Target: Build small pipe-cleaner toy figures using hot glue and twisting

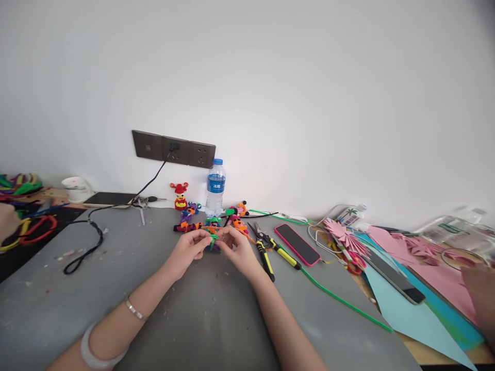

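Right now, our work sits at our fingertips: a small green fuzzy pipe-cleaner piece (213, 239), just over the grey tabletop (185, 324) and in front of the water bottle (215, 191). Our left hand (189, 251) is closed in a thumb-and-finger pinch on one side of it, and our right hand (237, 251) pinches the other. The fingers hide the exact grips, and we cannot tell whether the green joins the purple fuzzy part (214, 249) just below.

For shaping this fine, we do best to let one hand anchor while the other makes small turns, gripping near the bend rather than out at the tip. The wire core probably springs back slightly, so a firm press without crushing the fuzz should serve us. The red pipe-cleaner figure (180, 198) and its neighbours stand close behind, so our knuckles should stay low. The yellow-and-black-handled pliers (264, 238) lie just beside our right hand, handy for a stubborn bend.
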`<state>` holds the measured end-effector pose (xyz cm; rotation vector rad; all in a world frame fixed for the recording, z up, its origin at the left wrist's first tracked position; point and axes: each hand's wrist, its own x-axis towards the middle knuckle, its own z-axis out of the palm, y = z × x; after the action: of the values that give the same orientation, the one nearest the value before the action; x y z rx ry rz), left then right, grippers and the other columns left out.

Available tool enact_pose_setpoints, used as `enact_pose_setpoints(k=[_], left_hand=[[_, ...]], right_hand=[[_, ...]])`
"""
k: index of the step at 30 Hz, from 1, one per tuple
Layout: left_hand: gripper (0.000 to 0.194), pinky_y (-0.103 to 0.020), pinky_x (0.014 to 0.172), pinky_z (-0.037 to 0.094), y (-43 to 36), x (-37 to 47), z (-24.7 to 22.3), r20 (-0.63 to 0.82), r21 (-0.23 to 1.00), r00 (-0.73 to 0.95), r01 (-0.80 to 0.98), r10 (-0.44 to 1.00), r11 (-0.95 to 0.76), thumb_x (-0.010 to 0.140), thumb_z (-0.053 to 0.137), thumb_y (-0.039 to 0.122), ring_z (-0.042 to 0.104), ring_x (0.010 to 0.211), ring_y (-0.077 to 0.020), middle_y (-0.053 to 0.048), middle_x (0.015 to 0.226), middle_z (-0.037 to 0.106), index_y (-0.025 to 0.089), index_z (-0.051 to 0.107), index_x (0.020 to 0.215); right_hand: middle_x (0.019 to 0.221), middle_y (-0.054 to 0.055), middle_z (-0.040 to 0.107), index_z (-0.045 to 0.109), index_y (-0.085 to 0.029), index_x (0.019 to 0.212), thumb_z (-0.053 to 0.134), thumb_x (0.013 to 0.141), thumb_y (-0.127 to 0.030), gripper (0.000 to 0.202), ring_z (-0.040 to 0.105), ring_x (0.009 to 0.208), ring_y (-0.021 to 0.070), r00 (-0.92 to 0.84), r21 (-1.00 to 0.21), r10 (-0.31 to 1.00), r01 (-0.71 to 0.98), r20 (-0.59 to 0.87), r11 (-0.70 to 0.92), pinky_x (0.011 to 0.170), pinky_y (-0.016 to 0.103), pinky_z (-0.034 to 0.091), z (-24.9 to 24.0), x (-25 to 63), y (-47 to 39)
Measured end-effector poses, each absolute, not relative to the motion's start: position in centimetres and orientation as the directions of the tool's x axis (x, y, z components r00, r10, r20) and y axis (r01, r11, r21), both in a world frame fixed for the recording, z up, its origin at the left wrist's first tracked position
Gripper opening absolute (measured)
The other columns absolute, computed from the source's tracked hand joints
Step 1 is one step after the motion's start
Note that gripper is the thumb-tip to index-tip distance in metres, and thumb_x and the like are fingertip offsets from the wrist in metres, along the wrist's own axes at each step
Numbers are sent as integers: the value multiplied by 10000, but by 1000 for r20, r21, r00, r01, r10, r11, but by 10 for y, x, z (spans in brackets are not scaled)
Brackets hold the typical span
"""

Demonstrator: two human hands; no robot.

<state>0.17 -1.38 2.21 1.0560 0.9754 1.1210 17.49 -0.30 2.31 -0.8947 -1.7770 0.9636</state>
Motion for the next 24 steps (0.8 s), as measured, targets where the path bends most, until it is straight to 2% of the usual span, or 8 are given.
enact_pose_setpoints(k=[5,9,17,24], left_hand=[[346,-178,429,216,-17,3,29,-122,946,178,-277,976,168,637,787,447,257,503,-60,63,562,388,156,618,717],[339,-174,429,221,-20,6,29,-155,911,194,-351,969,216,647,787,415,265,516,-64,58,561,380,155,570,643],[376,-181,432,228,-25,12,24,-183,856,173,-455,968,244,689,768,384,239,511,-67,64,548,348,166,477,591],[381,-197,459,238,-27,16,21,-155,869,187,-440,970,224,730,740,385,215,505,-70,71,529,328,170,461,585]], right_hand=[[836,29,618,617,-195,878,618,841,-237,57,498,645,135,-302,-759,793,249,529,601,590,267,396,23,175,-2],[822,28,604,628,-203,887,648,835,-229,61,522,679,152,-298,-691,741,271,602,670,604,278,427,24,175,-4],[828,41,607,605,-213,879,634,856,-224,39,548,738,172,-324,-639,700,286,637,714,632,292,460,26,174,-8],[767,26,603,562,-206,781,633,848,-208,98,558,720,171,-281,-646,709,294,647,705,657,302,457,26,174,-8]])
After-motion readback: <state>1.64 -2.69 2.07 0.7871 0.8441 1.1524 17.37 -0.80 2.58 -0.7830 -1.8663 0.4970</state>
